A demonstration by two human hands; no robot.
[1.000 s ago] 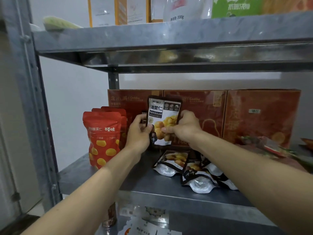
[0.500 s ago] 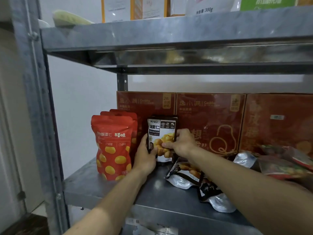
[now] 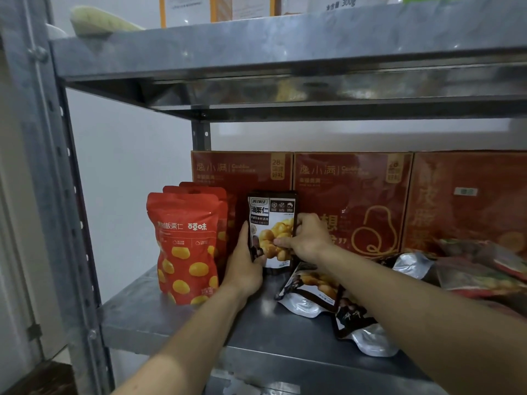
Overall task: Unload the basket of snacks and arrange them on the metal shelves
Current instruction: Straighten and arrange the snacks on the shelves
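Dark chestnut pouch [image 3: 272, 223] has come down from mid-air and now stands upright on the metal shelf [image 3: 176, 317], just beside the red pouches [image 3: 185, 246]. Left hand [image 3: 245, 269] grips its lower edge, right hand [image 3: 306, 238] pinches its side. Placement looks nearly finished. Basket out of view; bags far right blurred.

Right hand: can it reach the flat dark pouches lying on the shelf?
Likely yes, once freed. The right hand pinches the upright pouch; the flat pouches lie just below its wrist, uncovered except by its own forearm.
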